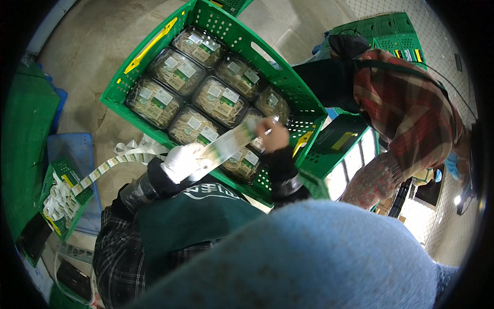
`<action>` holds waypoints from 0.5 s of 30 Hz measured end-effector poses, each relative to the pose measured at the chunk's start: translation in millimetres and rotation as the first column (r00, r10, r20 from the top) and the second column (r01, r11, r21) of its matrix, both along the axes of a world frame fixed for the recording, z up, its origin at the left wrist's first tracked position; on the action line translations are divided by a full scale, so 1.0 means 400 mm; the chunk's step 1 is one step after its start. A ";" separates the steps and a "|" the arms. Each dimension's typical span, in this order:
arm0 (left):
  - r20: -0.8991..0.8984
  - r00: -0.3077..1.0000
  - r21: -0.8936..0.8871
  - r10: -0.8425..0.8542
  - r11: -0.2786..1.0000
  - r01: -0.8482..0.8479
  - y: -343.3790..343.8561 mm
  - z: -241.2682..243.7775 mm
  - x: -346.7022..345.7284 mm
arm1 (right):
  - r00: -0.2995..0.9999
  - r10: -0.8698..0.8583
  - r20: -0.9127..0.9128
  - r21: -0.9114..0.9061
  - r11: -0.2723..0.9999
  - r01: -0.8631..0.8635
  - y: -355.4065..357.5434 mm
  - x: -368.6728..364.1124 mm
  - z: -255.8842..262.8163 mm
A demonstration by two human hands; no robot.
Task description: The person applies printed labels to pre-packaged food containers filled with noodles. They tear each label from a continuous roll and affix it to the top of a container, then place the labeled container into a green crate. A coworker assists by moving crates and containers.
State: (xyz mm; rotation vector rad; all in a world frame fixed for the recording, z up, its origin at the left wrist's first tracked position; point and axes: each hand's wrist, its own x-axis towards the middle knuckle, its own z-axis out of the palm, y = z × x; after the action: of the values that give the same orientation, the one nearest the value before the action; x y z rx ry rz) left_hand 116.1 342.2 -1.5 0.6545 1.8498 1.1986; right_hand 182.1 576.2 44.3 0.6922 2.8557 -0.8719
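A long strip of printed labels (227, 146) stretches between my hands over a green plastic crate (247, 29). My left hand (183, 162), in a white glove, grips the strip near the crate's near side. At the strip's other end is my bare right hand (273, 135), its fingers curled onto it; motion blurs the fingertips. Below, the crate holds several black trays of pale, thin sprouts (220, 101) under clear covers, bearing labels. From my left hand the label tail (112, 165) runs down to a small green crate (69, 170) heaped with white backing strip (61, 199).
A co-worker in a red plaid top (405, 92) bends close at the right, beside another green crate (339, 143). Stacked green crates (386, 36) stand behind. On the left are a blue plastic board (73, 148) and a big green container (29, 112). Blue cloth (308, 255) covers the bottom.
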 end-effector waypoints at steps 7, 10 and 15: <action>0.413 0.875 0.049 0.254 0.953 -0.300 -0.076 -0.046 0.053 | 0.758 -0.241 0.606 0.462 0.883 -0.088 0.447 -0.040 -0.346; 0.306 0.889 0.079 0.341 0.921 -0.381 -0.115 -0.061 0.109 | 0.794 -0.270 0.544 0.472 0.881 -0.024 0.406 -0.044 -0.394; 0.513 0.813 0.184 0.274 0.890 -0.416 -0.126 -0.057 0.206 | 0.870 -0.406 0.281 0.538 0.817 0.207 0.326 0.007 -0.301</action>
State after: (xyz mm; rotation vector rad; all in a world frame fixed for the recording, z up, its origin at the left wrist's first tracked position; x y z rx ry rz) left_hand 198.5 291.7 -24.2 0.1314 1.4153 1.7217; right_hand 184.8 706.6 -76.2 1.2577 2.6282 0.0261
